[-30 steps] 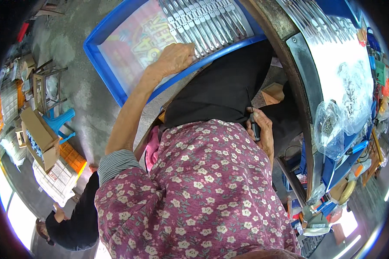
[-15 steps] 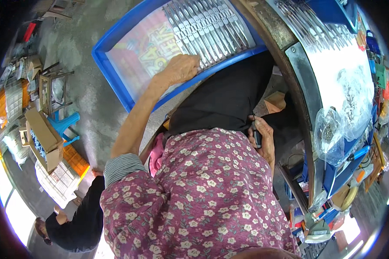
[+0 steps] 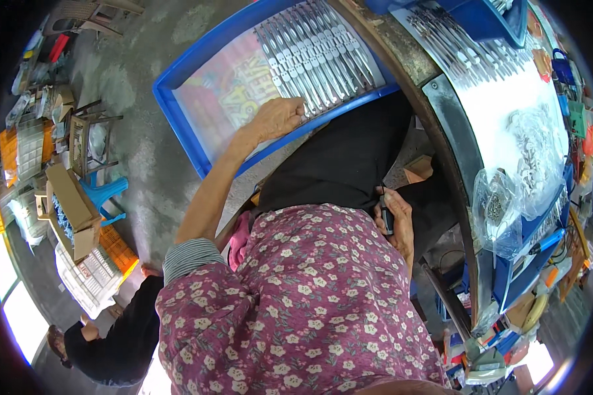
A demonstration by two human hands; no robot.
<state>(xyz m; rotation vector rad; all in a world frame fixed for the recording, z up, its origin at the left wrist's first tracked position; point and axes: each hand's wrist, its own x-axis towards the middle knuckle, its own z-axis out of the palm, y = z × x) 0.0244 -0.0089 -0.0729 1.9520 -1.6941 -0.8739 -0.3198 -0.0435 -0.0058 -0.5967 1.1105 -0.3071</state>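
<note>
My left hand (image 3: 275, 121) reaches into a shallow blue tray (image 3: 182, 135). Its fingers are curled together at the near-left end of a row of slim silver metal parts (image 3: 319, 59); whatever lies between the fingertips is hidden. The parts lie side by side on a printed sheet (image 3: 214, 92) under clear film. Down by my lap, my right hand (image 3: 400, 217) is wrapped around a screwdriver (image 3: 387, 217) with a dark handle, its thin shaft pointing up and away from me.
To the right, a worktable (image 3: 461, 118) carries more metal parts (image 3: 464, 46) and clear plastic bags (image 3: 497, 207) of small pieces. A blue bin (image 3: 494, 20) stands at its far side. On the left are a cardboard box (image 3: 76, 210), a blue stool (image 3: 109, 194) and another person (image 3: 115, 339).
The whole view has shifted slightly, with the tray appearing a little further right at its left end. Both hands keep nearly the same pose and place.
</note>
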